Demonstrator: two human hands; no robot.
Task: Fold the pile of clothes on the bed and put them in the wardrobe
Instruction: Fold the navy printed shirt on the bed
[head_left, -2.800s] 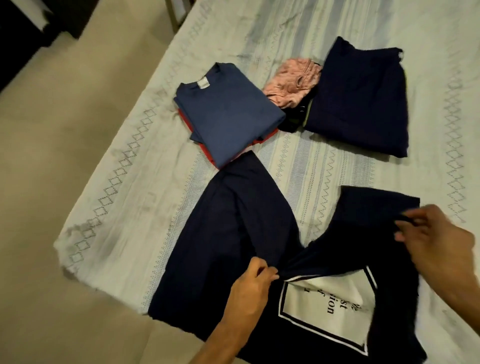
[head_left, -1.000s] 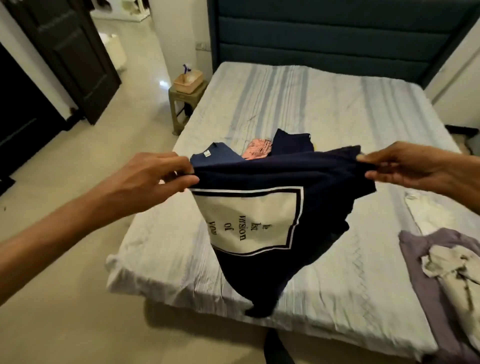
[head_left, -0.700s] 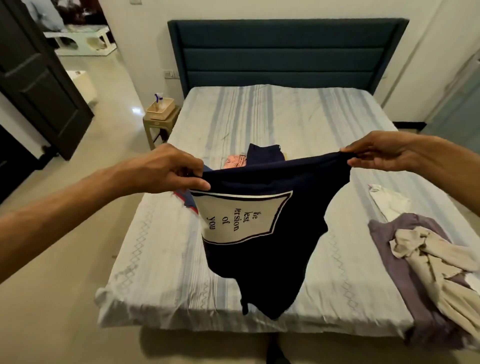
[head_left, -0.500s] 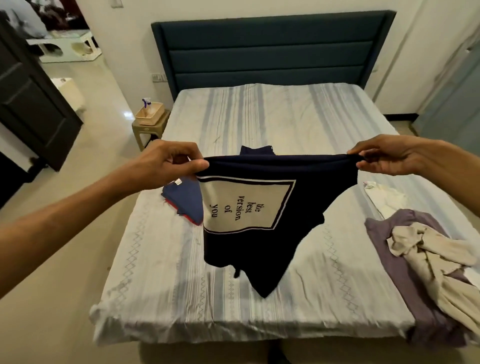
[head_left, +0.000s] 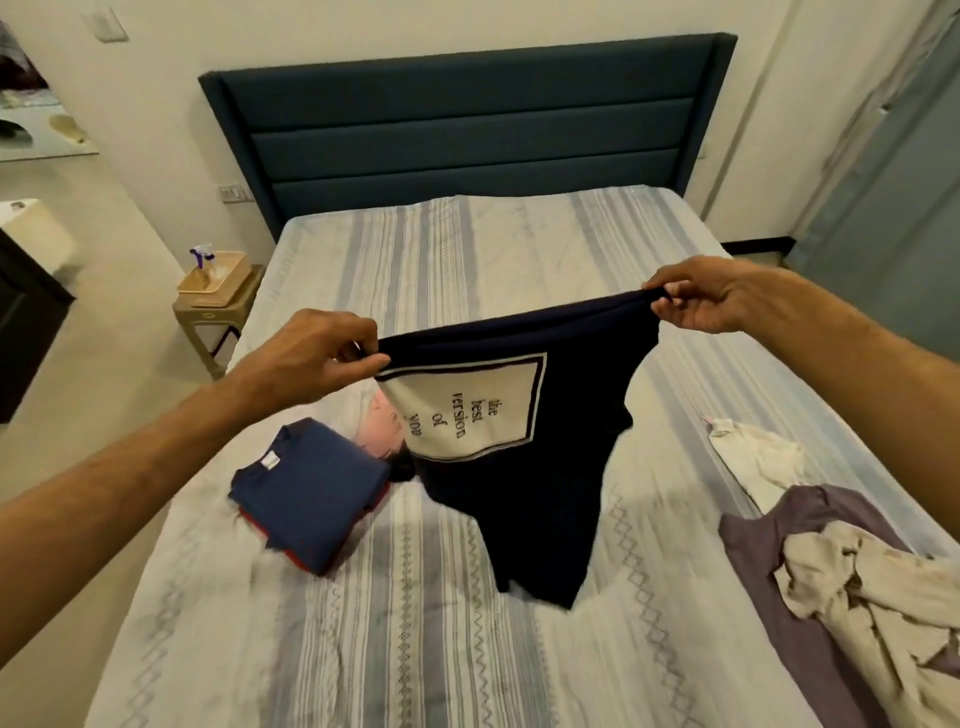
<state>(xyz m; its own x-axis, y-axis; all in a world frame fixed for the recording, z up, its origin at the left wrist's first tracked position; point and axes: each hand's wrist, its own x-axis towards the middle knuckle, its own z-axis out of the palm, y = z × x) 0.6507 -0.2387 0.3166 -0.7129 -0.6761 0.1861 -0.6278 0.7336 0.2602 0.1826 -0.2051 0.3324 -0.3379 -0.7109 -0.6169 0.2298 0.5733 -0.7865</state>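
Observation:
A dark navy T-shirt (head_left: 540, 483) with a white printed panel hangs in the air over the striped bed (head_left: 415, 649). My left hand (head_left: 317, 358) pinches its top edge on the left, and my right hand (head_left: 701, 301) pinches the same edge on the right. The shirt's lower tip hangs close above the sheet. A folded blue shirt (head_left: 311, 493) lies on a red one at the left. A pink garment (head_left: 382, 431) shows behind the hanging shirt. At the right lies an unfolded heap: a purple garment (head_left: 795, 551), a beige one (head_left: 872, 613) and a white one (head_left: 753, 462).
A dark teal headboard (head_left: 467, 135) stands at the far end of the bed. A small side table (head_left: 213, 317) with a tray and a spray bottle sits left of the bed. A dark door or cabinet (head_left: 26, 322) is at the far left.
The T-shirt was lifted off the bed and now hangs between both hands. In the last half second the hands moved further over the bed and the right hand rose above the left.

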